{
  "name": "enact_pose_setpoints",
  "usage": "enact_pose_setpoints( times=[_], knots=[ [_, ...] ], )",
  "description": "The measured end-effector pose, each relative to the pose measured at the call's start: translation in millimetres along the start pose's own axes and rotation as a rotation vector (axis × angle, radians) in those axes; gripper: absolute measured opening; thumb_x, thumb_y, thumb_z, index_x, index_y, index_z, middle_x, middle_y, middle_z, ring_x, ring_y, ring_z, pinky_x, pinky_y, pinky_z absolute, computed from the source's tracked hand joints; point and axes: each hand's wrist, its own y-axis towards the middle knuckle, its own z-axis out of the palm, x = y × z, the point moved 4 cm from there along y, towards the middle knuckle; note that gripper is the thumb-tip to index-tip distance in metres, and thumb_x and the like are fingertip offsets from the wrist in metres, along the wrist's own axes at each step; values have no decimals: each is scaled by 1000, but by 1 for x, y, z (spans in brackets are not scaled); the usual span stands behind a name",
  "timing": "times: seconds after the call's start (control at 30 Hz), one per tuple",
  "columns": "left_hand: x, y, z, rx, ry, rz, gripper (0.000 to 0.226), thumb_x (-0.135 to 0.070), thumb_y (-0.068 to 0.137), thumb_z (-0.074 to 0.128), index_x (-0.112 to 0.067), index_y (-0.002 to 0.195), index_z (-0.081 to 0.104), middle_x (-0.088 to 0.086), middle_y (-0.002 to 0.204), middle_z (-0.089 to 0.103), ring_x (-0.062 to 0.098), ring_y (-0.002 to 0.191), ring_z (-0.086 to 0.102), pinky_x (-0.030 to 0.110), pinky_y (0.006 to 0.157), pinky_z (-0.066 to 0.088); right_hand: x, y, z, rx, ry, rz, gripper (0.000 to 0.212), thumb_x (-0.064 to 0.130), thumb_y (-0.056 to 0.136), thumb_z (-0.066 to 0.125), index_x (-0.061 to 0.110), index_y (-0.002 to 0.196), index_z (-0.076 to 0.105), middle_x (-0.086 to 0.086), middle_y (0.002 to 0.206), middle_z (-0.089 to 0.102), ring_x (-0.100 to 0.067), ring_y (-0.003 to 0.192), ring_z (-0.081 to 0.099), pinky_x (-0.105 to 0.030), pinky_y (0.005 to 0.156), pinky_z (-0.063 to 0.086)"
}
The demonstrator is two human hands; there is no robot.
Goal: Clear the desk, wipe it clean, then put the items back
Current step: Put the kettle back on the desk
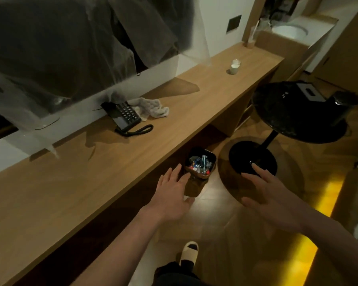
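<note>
Desk [116,162] runs lower-L to upper-R; phone [124,116] angled

Desk [132,162]: long wooden top along the window wall; we log three items on it. (1) Black phone [123,116] w/ keypad, at the back edge, coiled cord [139,130] lying on the wood just in front. (2) Crumpled pale cloth [153,109], touching the phone's right side. (3) Small glass [235,66] w/ whitish contents, upright, well apart toward the far end. Rest of top bare.

Floor [213,205]: we note a small bin [201,164] w/ mixed rubbish, partly under the desk edge, and a black round table base [250,155] beside it.
</note>
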Motion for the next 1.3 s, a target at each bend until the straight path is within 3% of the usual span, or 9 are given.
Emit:
enact_pose_setpoints(
  times=[0.23, 0.47, 0.9, 1.3],
  knots=[
    [-76, 90, 5, 65, 76, 107, 80, -49, 101, 55, -29, 164, 11, 0, 172, -12, 27, 157, -15, 46, 125, -7, -87, 21, -37, -17, 44, 68, 75, 56, 95, 59, 42, 159, 24, 15, 170, -9, -18, 158, -6, -45, 127, 18],
    [-159, 157, 3, 35, 171, 138, 77, -50, 101, 55, -30, 164, 15, -1, 172, -8, 27, 158, -9, 46, 126, -2, -179, 46, -72, -31, 78, 94, 75, 52, 96, 61, 40, 160, 23, 13, 171, -5, -19, 158, -1, -44, 125, 21],
    [-345, 240, 59, 46, 14, -20, 75, -49, 102, 55, -38, 163, 12, -11, 171, -11, 19, 157, -13, 52, 129, 2, -381, 81, -189, 51, 60, 55, 74, 54, 96, 60, 41, 159, 24, 13, 171, -3, -16, 158, 4, -40, 128, 17],
    [-400, 362, 68, 50, -20, -135, 77, -47, 100, 58, -38, 163, 14, -11, 171, -9, 20, 158, -9, 51, 129, 5, -480, 184, -263, 61, 47, 13, 75, 58, 94, 62, 44, 158, 26, 15, 171, -1, -18, 158, 8, -42, 126, 25]
  ],
)
